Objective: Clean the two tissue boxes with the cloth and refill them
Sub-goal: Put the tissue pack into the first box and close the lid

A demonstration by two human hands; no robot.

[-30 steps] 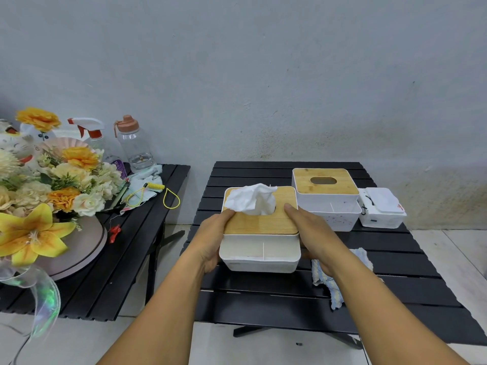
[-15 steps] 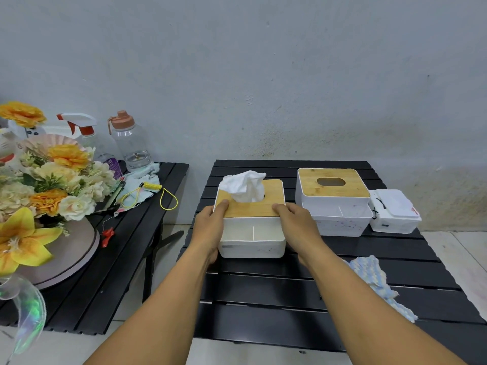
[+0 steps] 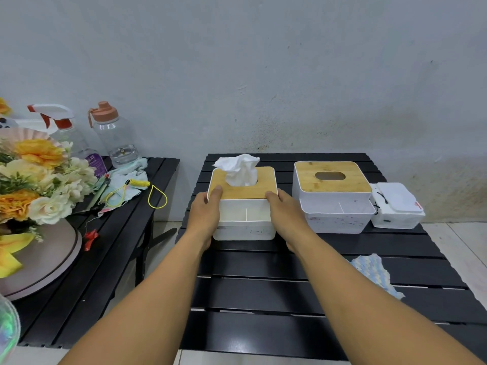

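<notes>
Now both hands clasp the tissue box at the centre of the frame. The left hand wraps its left side with the thumb on a corner of the wooden lid, and the right hand grips the right side the same way. The box appears to rest on the black table, with a tissue standing up from the slot. The step looks like settling this filled box in its place. It would be best to hold it level, press the lid evenly with both thumbs so it seats flush, and release both sides together without catching the tissue. The second box, just to the right, shows an empty slot and probably wants refilling; the cloth lies at the lower right.
</notes>
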